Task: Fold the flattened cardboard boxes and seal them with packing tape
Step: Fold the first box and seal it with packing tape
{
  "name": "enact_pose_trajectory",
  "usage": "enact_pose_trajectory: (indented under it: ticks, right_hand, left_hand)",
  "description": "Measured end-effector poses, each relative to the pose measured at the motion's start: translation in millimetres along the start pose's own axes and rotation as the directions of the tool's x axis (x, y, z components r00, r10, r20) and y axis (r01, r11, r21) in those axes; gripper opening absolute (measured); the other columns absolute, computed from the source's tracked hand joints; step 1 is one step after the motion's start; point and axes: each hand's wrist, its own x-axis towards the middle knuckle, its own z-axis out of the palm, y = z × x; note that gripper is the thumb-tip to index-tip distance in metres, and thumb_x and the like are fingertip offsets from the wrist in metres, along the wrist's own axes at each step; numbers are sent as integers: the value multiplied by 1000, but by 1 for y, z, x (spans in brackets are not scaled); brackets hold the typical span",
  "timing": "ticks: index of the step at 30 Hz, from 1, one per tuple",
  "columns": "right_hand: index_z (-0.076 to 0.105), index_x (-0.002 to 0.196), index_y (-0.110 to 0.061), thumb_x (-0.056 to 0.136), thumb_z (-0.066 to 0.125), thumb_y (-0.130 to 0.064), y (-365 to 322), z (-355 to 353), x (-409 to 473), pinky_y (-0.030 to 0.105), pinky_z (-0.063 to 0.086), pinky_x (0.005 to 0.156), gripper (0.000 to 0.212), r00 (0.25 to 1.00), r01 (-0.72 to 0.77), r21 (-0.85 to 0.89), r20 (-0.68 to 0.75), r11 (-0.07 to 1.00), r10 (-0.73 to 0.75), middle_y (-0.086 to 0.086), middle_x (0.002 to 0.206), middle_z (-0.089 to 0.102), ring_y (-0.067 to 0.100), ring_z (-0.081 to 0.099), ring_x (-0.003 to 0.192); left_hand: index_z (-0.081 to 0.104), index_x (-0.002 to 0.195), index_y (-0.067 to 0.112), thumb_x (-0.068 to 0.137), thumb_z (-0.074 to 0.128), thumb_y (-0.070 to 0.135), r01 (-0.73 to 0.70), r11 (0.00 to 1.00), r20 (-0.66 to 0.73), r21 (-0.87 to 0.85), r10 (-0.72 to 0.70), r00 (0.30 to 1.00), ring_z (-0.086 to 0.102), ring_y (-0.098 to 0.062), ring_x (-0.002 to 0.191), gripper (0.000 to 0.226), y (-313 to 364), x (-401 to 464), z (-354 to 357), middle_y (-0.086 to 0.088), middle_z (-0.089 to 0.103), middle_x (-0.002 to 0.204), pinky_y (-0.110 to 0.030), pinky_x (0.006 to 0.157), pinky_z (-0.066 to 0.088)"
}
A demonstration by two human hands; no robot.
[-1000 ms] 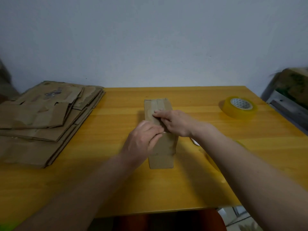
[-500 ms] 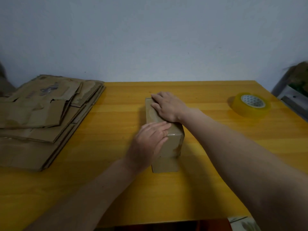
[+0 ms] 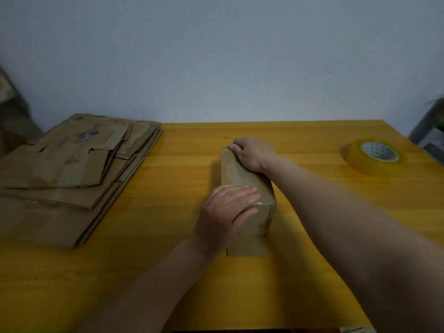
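A small folded cardboard box stands in the middle of the yellow table, with clear tape running along its top and down its near end. My left hand lies flat on the near part of the box top, fingers straight, pressing the tape. My right hand rests on the far end of the box, its fingertips bent over the far edge. A roll of yellowish packing tape lies flat on the table at the far right.
A stack of flattened cardboard boxes covers the table's left side. A pale wall rises behind the table. Dark objects stand beyond the table's right edge.
My right hand slid along the box top from its middle to the far end. My left hand flattened onto the near part of the top.
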Motion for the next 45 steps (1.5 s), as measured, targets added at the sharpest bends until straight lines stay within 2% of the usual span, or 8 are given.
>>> enact_pose_trajectory:
  ticks: [7,16,22,25,27,30,41,45]
  right_hand:
    - [33,146,-7,103,35,-20,20,-5,-47,26,18,110,45,999,24,215,-34,976,-17,14,152,30,27,27,140]
    - [55,129,-7,100,46,-13,87,-48,-165,25,41,96,31,970,-78,451,-172,889,173,10,129,59,19,54,120]
    - [63,115,-5,92,62,-19,109,-45,-221,32,45,91,27,952,-204,348,-147,915,269,12,114,65,24,59,108]
    - [59,119,-10,82,69,-44,110,-30,-240,33,40,92,51,945,-312,98,-71,945,319,11,119,57,26,50,115]
    - [56,124,-14,78,67,-56,111,-19,-248,35,35,100,63,945,-312,-196,36,930,325,9,128,52,28,41,123]
    - [62,114,-18,86,63,-43,113,-13,-256,35,30,101,38,957,-265,-255,44,930,285,8,123,59,28,44,122]
    - [60,124,-15,83,72,-29,86,-28,-252,30,42,95,45,983,-179,150,65,972,171,6,130,58,22,52,119]
    - [62,115,-18,84,71,-27,69,-30,-249,23,36,81,33,990,-120,187,95,975,104,4,119,60,20,53,110]
  left_hand:
    - [73,102,5,85,70,14,27,1000,38,12,-27,999,68,-22,102,19,9,3,-3,-6,72,107,-41,90,52]
    - [66,83,3,86,69,21,9,980,32,199,-16,999,62,-31,108,19,47,23,-9,-16,67,114,-44,103,38]
    - [50,72,10,91,59,25,93,988,237,-126,-62,970,58,-26,95,26,97,23,36,-8,63,94,-35,81,45]
    - [51,96,19,90,66,17,511,851,482,-124,-399,780,58,-21,107,16,97,11,66,1,58,108,-32,85,47]
    - [45,128,23,90,65,10,737,662,637,-138,-511,577,52,-17,122,45,97,9,78,-2,53,133,-27,91,45]
    - [33,146,15,91,62,3,875,448,723,-185,-541,430,45,-18,132,64,100,12,81,-6,45,146,-25,93,42]
    - [68,100,21,84,74,16,848,460,561,-262,-643,522,60,2,90,18,105,22,17,5,68,106,-5,68,46]
    - [71,92,10,86,72,22,839,435,461,-328,-702,544,64,-11,84,14,105,17,-1,-2,71,91,-11,61,49]
